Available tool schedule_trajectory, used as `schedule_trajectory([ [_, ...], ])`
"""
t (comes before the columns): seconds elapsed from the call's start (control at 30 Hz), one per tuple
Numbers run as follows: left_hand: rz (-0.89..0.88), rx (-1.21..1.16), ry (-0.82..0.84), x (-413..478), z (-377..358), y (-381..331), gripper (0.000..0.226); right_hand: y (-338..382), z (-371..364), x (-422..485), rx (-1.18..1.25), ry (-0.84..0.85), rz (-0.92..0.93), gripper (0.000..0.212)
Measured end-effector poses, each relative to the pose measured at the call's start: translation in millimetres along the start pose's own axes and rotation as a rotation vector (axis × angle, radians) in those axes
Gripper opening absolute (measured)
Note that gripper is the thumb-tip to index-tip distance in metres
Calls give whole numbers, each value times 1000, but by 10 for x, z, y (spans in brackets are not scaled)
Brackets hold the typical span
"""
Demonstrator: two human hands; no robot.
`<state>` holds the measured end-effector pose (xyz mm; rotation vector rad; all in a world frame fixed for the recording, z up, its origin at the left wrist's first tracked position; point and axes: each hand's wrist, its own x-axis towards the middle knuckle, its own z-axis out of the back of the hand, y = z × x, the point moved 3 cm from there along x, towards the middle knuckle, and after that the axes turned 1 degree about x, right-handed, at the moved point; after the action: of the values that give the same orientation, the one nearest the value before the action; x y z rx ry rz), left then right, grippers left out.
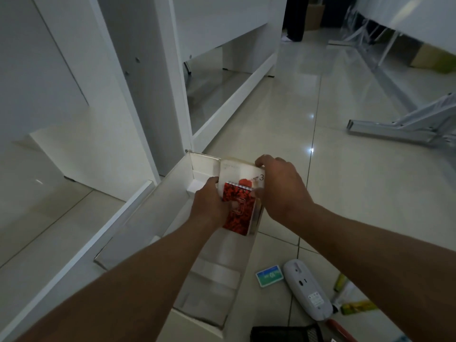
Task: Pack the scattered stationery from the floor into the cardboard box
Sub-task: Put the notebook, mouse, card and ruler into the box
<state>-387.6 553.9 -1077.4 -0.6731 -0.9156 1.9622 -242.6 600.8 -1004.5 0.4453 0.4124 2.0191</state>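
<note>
Nearest the viewer, at five o'clock on the pale tiled floor [357, 193], lay the items not yet packed: a black mesh holder [286, 333] at the bottom edge, a white computer mouse [307, 290] turned underside up, a small green and blue card pack [269, 275] just beside it at its nine o'clock, and yellow-green tubes [355, 307] at its three o'clock. Two bare forearms reached forward from the lower corners. Between them sat the long white cardboard box [138, 233], open at the top, running from six o'clock toward twelve. Over its far half, the left hand [209, 203] gripped the left edge of a red patterned notebook [238, 209], fingers curled around it. The right hand [281, 183] closed on the right side of the same stack, its fingers hooked over the far corner of a white booklet [238, 169] lying beneath the notebook. Both were held just above the box's opening. Beyond, at eleven o'clock, stood white cabinets [138, 82]; at two o'clock, metal table legs [404, 129] rested on the floor.
</note>
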Motion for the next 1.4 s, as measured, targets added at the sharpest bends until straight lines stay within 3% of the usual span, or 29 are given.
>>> schedule_trajectory([
  [0.23,-31,-51,47,-93,-41,28,80,-53,2,-62,-4,-45,8,56],
  [0.33,10,1,-52,-116,-13,101,87,-34,17,-101,-61,-115,34,57],
  [0.43,45,18,-104,-145,11,143,73,1,31,-117,-109,-169,116,47],
  [0.57,25,51,42,-180,-100,176,53,-17,-93,-97,-178,-66,146,27],
  [0.77,18,82,84,-211,-110,225,47,-92,-26,-138,-50,-168,181,24],
  [0.9,-25,9,-104,-268,-31,59,29,-202,112,-227,39,-231,159,25],
  [0.97,-133,-29,-256,-315,32,-249,19,-302,189,-280,87,-224,124,24],
  [1.03,-267,-92,-286,-371,56,-657,20,-408,265,-340,89,-210,110,22],
  [1.17,-619,40,-102,-587,-215,-1330,22,-702,337,-536,-5,-54,88,20],
  [1.3,-583,403,290,-892,-858,-1364,29,-1115,225,-869,-137,215,-27,26],
  [1.4,-538,645,469,-1069,-1213,-1175,33,-1332,152,-1106,-152,283,-77,29],
])
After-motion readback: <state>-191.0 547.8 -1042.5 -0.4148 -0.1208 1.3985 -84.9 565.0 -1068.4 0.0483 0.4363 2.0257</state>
